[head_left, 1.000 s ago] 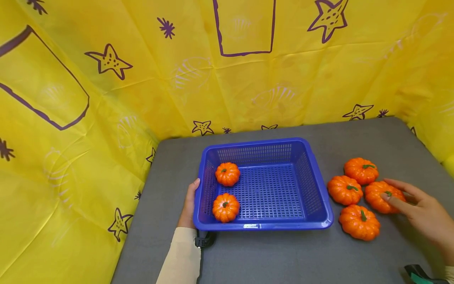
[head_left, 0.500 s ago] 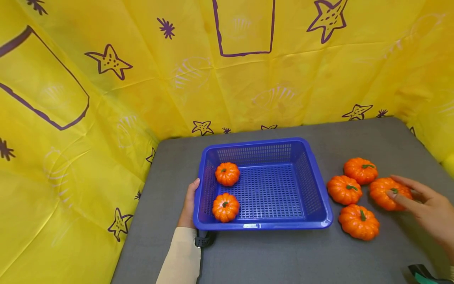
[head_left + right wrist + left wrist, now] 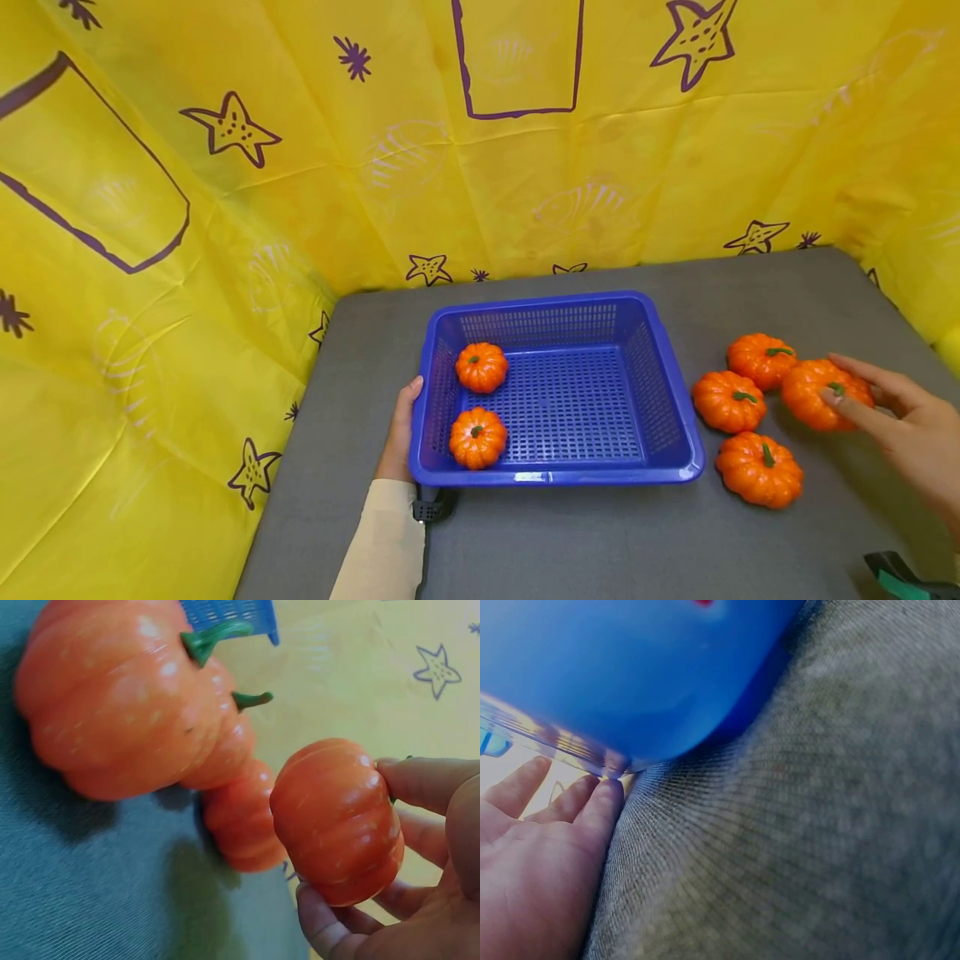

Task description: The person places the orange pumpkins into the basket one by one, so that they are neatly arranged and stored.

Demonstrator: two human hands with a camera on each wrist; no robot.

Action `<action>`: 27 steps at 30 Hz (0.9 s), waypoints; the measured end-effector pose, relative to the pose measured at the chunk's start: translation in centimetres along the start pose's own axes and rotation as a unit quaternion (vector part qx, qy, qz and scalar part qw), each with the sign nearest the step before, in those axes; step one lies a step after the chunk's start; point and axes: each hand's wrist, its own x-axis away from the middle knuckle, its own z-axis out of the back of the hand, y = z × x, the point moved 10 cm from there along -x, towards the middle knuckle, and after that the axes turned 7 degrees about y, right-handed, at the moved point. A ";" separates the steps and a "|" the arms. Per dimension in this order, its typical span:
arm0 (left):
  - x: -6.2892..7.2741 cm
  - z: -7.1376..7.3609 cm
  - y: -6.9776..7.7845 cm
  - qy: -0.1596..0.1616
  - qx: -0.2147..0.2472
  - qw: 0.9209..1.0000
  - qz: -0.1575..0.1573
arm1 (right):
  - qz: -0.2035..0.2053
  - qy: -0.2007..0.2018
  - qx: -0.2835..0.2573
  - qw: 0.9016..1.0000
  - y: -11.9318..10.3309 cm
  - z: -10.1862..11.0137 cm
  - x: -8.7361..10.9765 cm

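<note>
In the head view, a blue plastic basket (image 3: 555, 478) has two small orange pumpkins inside, a rear one (image 3: 482, 367) and a front one (image 3: 477, 438). My left hand (image 3: 400, 433) rests along the basket's left side; in the left wrist view its extended fingers (image 3: 600, 806) touch the blue wall. To the right, my right hand (image 3: 903, 425) grips a ribbed orange pumpkin (image 3: 813, 398) with a green stem between thumb and fingers. The right wrist view shows this held pumpkin (image 3: 337, 825) raised off the table, a shadow below.
Three more pumpkins lie right of the basket: a back one (image 3: 759, 360), a middle one (image 3: 727, 402) and a front one (image 3: 761, 470). The grey table (image 3: 570, 542) meets yellow printed cloth (image 3: 510, 200) behind and on the left.
My right hand has drawn the pumpkin slightly right, away from the others, then lifted it. The left hand and basket have stayed still.
</note>
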 end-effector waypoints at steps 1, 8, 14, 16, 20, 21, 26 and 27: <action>0.0 0.0 -0.1 0.001 0.001 1.000 0.002 | 0.002 0.004 0.006 1.000 -0.3 0.0 -0.1; 0.0 0.3 -0.3 0.007 0.003 1.000 0.004 | 0.012 -0.006 -0.027 1.000 -2.0 -0.5 -0.3; 0.2 0.1 -0.3 0.000 0.004 1.000 0.008 | 0.023 -0.022 -0.010 0.999 -3.0 -1.3 -0.1; 0.1 0.0 -0.2 -0.001 0.007 1.000 0.004 | 0.028 -0.023 0.007 0.999 -3.4 -1.5 -0.1; 0.0 0.0 0.0 0.002 0.004 1.000 -0.002 | 0.040 -0.029 0.028 0.998 -4.2 -1.8 -0.2; 0.1 0.1 0.0 0.002 0.003 1.000 -0.001 | 0.043 -0.029 0.027 0.998 -4.5 -1.8 -0.3; 0.3 0.2 -0.3 0.002 -0.001 1.000 0.006 | 0.051 -0.038 0.020 0.998 -5.8 -2.3 -0.3; 0.3 0.1 -0.2 0.001 0.001 1.000 0.004 | 0.053 -0.041 0.017 0.998 -6.1 -2.4 -0.2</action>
